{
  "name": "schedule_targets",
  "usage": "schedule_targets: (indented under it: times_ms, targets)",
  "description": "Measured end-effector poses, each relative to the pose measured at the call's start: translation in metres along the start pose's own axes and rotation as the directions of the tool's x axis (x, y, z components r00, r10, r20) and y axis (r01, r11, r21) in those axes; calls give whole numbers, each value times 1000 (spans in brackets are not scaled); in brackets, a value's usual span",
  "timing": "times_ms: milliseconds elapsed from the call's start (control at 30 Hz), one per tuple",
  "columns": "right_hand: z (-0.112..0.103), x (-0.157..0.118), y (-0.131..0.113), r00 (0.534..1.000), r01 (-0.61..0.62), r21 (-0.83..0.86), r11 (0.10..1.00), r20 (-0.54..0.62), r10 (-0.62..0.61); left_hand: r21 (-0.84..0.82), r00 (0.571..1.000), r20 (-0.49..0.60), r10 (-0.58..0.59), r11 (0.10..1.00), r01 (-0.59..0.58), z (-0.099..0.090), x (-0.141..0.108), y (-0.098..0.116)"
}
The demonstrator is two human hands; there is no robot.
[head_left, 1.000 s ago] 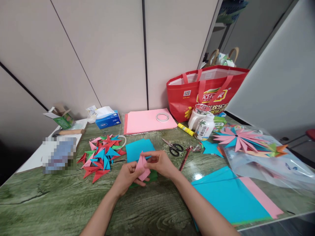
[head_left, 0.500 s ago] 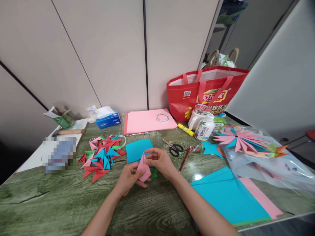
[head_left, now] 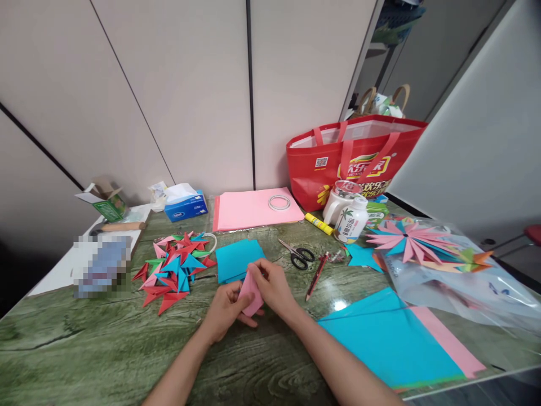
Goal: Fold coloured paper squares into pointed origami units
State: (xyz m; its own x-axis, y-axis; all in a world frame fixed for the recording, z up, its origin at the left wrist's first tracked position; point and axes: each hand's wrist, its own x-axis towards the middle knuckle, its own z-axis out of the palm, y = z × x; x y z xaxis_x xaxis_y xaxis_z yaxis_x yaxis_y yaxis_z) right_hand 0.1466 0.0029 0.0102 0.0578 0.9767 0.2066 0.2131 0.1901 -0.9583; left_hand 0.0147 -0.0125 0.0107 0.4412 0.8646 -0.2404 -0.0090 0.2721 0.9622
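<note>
A small folded piece of pink paper (head_left: 252, 304) is held up between both hands above the green table. My left hand (head_left: 225, 309) grips its lower left side, with the thumb across the front and other fingers behind. At the upper tip, my right hand (head_left: 270, 283) pinches the paper between thumb and fingers; that tip is partly covered. Just behind the hands lies a stack of blue paper (head_left: 239, 256). To its left is a pile of folded red, blue, pink and green paper stars (head_left: 180, 268).
Black-handled scissors (head_left: 299, 256), a red pencil (head_left: 316, 276) and a yellow glue stick (head_left: 319, 224) lie right of the hands. Pink sheets (head_left: 249, 208), a tissue box (head_left: 186, 208), a white bottle (head_left: 352, 221) and a red bag (head_left: 308, 169) stand behind. Blue sheets (head_left: 393, 344) lie front right.
My right hand has shifted slightly down and closed more tightly over the paper's tip. Both hands and the pink paper have moved slightly right.
</note>
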Motion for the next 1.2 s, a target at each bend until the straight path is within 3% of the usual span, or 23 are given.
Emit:
schedule_targets:
  times_ms: [133,300,500,700,833,967,1100,1200]
  targets:
    - [5,-7,-2,989,74,-207,975,-107,-98,-49,999,37,16,999,-14,5,-2,2]
    - [9,-8,3,979,132,-311,941,-109,-173,-52,996,84,37,998,-32,7,-4,4]
    - [7,-7,6,978,159,-284,946,-89,-191,-52,995,78,60,997,-56,8,-5,-1]
    - [-2,3,6,995,75,-132,988,81,-64,-86,991,-121,57,994,-68,4,-2,1]
    - [0,0,5,978,181,-239,954,144,-149,-114,975,-211,70,989,-96,2,-1,7]
    - [5,-7,5,966,258,-369,893,114,-232,-141,979,-192,66,985,-94,4,-2,9]
    - [6,-10,6,960,278,-270,922,95,-262,-140,986,-153,70,986,-92,4,-3,8]
    - [3,-7,6,974,212,-171,962,118,-194,-123,989,-127,81,988,-96,3,-4,7]
